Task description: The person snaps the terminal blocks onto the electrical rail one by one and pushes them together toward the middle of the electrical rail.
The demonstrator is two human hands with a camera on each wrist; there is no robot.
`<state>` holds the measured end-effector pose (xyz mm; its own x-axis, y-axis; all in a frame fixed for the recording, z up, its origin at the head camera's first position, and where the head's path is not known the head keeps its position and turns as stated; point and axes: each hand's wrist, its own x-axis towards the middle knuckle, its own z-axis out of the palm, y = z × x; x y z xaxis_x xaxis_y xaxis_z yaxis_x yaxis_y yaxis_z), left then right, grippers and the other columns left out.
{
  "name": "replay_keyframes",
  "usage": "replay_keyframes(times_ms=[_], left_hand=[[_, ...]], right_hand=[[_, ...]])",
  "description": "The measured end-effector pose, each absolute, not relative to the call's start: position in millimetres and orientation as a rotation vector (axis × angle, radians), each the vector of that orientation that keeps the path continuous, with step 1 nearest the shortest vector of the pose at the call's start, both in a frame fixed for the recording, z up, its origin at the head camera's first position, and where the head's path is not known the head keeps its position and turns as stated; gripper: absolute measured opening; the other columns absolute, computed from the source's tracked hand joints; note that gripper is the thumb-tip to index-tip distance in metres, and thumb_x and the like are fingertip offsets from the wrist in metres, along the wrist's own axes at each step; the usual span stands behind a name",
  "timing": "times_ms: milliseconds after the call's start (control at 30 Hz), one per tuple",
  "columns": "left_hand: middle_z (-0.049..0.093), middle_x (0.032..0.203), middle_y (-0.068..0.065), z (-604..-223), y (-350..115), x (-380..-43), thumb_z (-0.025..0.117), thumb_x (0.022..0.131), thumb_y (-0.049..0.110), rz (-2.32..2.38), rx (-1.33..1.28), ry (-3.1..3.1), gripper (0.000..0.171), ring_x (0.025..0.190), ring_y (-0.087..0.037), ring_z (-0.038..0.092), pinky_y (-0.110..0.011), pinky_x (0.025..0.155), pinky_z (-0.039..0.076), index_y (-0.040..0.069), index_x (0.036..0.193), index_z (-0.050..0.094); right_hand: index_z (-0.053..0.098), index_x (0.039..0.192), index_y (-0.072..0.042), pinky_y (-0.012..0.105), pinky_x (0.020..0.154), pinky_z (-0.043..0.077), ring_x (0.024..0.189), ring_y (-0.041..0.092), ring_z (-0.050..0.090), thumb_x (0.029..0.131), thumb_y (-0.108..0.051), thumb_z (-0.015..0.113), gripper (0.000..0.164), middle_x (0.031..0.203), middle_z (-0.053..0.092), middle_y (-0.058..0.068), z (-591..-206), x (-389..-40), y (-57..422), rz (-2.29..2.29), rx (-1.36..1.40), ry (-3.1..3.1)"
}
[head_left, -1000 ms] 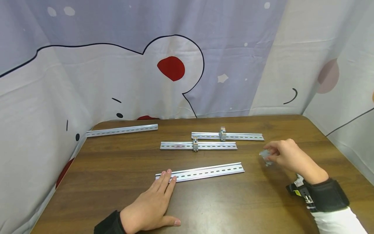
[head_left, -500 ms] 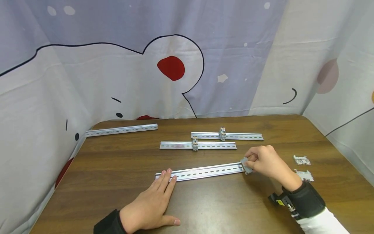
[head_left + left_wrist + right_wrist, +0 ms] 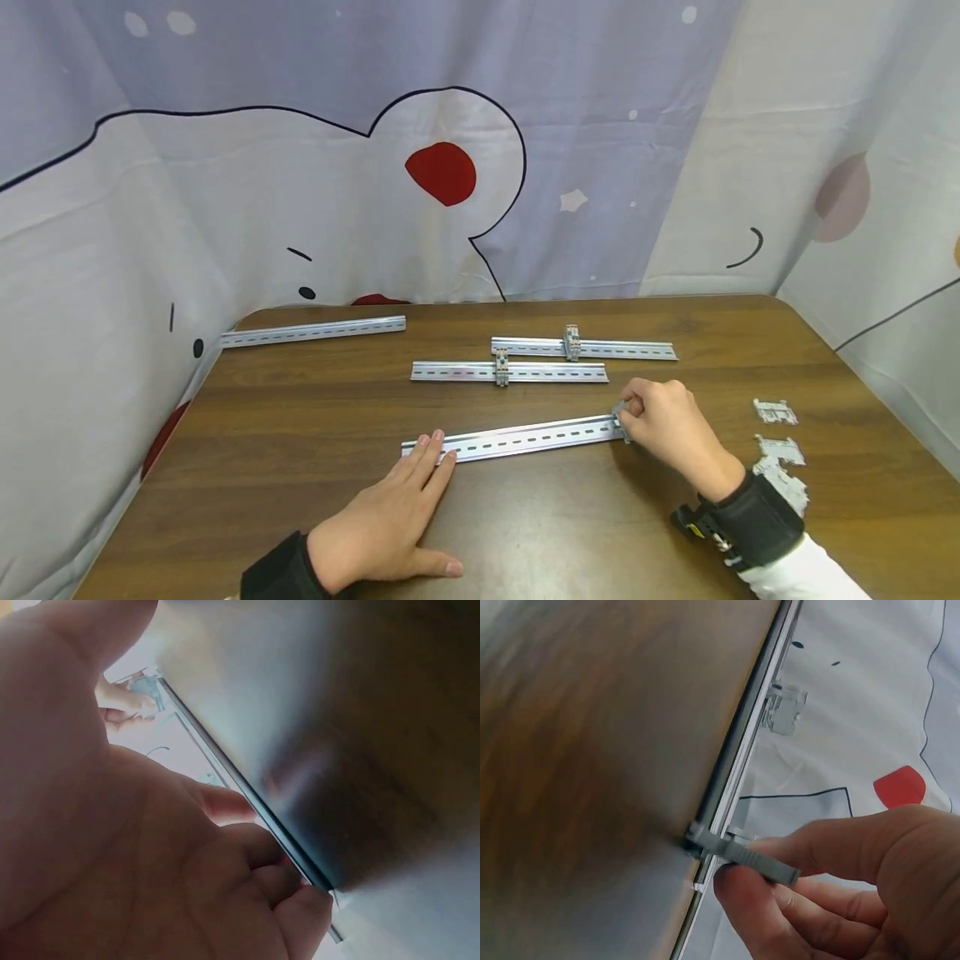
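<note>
A slotted metal DIN rail (image 3: 532, 438) lies across the middle of the table at a slight slant. My left hand (image 3: 386, 525) rests its straight fingertips on the rail's left end, thumb spread out on the table side. At the right end, my right hand (image 3: 671, 429) pinches a thin grey terminal block (image 3: 742, 857) between thumb and fingers. The right wrist view has the block crosswise over the rail, its lower end right at the rail's edge. Part of the block is hidden by the fingers in the head view.
Loose terminal blocks (image 3: 780, 451) lie at the right, near the right forearm. Farther back are two rails, a nearer one (image 3: 450, 372) and a farther one (image 3: 630, 351), each carrying upright blocks. A bare rail (image 3: 315, 332) extends to the left table edge. Printed curtains (image 3: 300, 192) hang behind.
My right hand has brought the terminal block leftward from beside the loose ones to the rail's right end, then slightly further in over it. My left hand stays in place.
</note>
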<state>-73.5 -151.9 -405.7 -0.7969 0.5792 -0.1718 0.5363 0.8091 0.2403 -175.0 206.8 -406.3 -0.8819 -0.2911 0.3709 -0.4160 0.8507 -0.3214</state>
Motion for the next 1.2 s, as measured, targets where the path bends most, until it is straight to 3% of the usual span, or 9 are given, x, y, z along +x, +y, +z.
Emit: replay_keyframes(times_ms=[267, 733, 967, 1200], left_hand=[[0.000, 0.162, -0.022, -402.1, -155.5, -75.9, 0.059, 0.074, 0.077, 0.344, 0.833, 2.699, 0.117, 0.148, -0.037, 0.006, -0.051, 0.114, 0.027, 0.002, 0.155, 0.020], [0.000, 0.162, -0.021, -399.3, -154.2, -76.6, 0.060, 0.074, 0.077, 0.335, 0.841, 2.693, 0.117, 0.149, -0.036, 0.005, -0.050, 0.115, 0.026, 0.002, 0.155, 0.019], [-0.001, 0.162, -0.020, -399.5, -155.3, -78.1, 0.059, 0.075, 0.076, 0.326, 0.822, 2.687, 0.116, 0.149, -0.035, 0.004, -0.050, 0.115, 0.025, 0.003, 0.155, 0.019], [-0.002, 0.162, -0.021, -402.4, -155.3, -77.2, 0.058, 0.074, 0.078, 0.312, 0.823, 2.695, 0.117, 0.149, -0.035, 0.004, -0.050, 0.115, 0.025, 0.003, 0.155, 0.019]], right_hand=[[0.063, 0.072, -0.009, 0.027, 0.048, 0.038, 0.051, 0.007, 0.042, 0.069, 0.003, 0.065, 0.012, 0.059, 0.050, -0.008, -409.0, -178.0, 202.8, 0.533, 0.576, -2.662], [0.067, 0.070, -0.006, 0.034, 0.050, 0.046, 0.053, 0.012, 0.048, 0.066, 0.005, 0.058, 0.016, 0.058, 0.055, -0.005, -395.2, -187.2, 197.1, 0.515, 0.580, -2.789], [0.065, 0.071, -0.007, 0.031, 0.050, 0.043, 0.056, 0.014, 0.048, 0.067, 0.005, 0.055, 0.016, 0.061, 0.056, -0.003, -390.8, -191.8, 191.9, 0.516, 0.565, -2.893], [0.071, 0.080, -0.004, 0.035, 0.056, 0.051, 0.058, 0.012, 0.056, 0.075, -0.004, 0.068, 0.006, 0.068, 0.065, -0.001, -382.8, -190.1, 197.3, 0.565, 0.544, -3.005]])
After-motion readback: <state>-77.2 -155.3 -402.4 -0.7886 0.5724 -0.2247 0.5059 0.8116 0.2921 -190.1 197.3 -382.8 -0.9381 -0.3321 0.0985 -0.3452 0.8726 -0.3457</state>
